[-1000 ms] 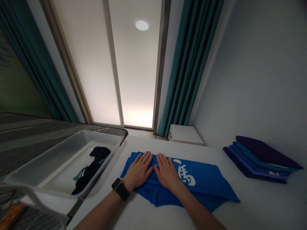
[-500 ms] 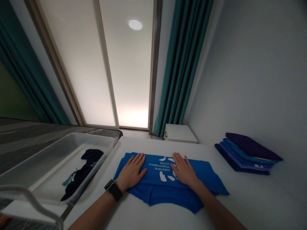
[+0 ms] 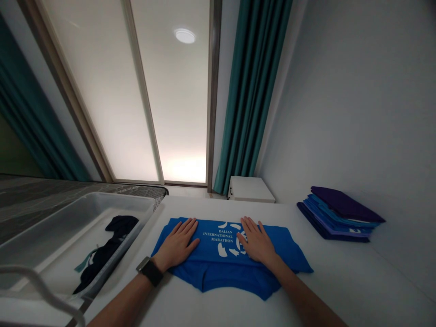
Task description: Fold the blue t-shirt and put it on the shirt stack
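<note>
A blue T-shirt (image 3: 221, 268) with white print lies partly folded on the white table (image 3: 340, 290). My left hand (image 3: 177, 245) rests flat on its left part, fingers stretched out. A dark watch sits on that wrist. My right hand (image 3: 257, 243) lies flat on the right part, just right of the white lettering, fingers spread. Neither hand holds anything.
A clear plastic bin (image 3: 51, 227) at the left holds a dark garment (image 3: 105, 250). A stack of folded blue and purple clothes (image 3: 340, 213) sits at the right by the wall. A small white cabinet (image 3: 250, 190) and teal curtains (image 3: 248, 91) stand behind the table.
My hands, side by side at the shirt's left a second ago, have slid apart; the right one moved rightward across the print. The view has shifted slightly.
</note>
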A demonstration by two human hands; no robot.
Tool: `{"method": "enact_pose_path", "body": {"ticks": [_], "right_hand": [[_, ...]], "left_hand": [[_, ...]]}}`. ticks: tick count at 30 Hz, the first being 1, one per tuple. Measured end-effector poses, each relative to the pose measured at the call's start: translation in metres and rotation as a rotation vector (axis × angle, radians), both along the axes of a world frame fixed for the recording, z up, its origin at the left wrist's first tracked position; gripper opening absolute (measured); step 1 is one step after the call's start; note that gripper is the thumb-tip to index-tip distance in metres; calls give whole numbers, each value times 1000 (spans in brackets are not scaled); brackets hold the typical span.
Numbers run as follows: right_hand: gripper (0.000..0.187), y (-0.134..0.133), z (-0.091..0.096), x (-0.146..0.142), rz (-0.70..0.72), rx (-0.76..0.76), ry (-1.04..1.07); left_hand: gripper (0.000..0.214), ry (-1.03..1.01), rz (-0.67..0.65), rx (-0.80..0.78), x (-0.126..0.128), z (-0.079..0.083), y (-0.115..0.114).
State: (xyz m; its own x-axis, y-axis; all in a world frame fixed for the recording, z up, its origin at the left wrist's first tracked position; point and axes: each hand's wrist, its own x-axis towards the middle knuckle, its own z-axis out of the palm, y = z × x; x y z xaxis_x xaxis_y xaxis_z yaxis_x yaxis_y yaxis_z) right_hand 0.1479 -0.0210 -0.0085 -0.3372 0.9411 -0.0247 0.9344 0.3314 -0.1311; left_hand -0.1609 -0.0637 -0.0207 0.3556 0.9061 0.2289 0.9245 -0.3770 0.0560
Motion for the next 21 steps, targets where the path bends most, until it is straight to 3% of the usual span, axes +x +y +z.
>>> {"method": "enact_pose_path", "body": {"ticks": [10, 16, 21], "right_hand": [[69, 8, -1, -15, 25, 21, 23], [68, 2, -1, -12, 43, 77, 58], [68, -9, 3, -1, 91, 23, 57]], "left_hand": [[62, 21, 40, -18, -15, 2, 2], [63, 17, 14, 62, 5, 9, -3], [61, 12, -61, 26, 24, 6, -6]]}}
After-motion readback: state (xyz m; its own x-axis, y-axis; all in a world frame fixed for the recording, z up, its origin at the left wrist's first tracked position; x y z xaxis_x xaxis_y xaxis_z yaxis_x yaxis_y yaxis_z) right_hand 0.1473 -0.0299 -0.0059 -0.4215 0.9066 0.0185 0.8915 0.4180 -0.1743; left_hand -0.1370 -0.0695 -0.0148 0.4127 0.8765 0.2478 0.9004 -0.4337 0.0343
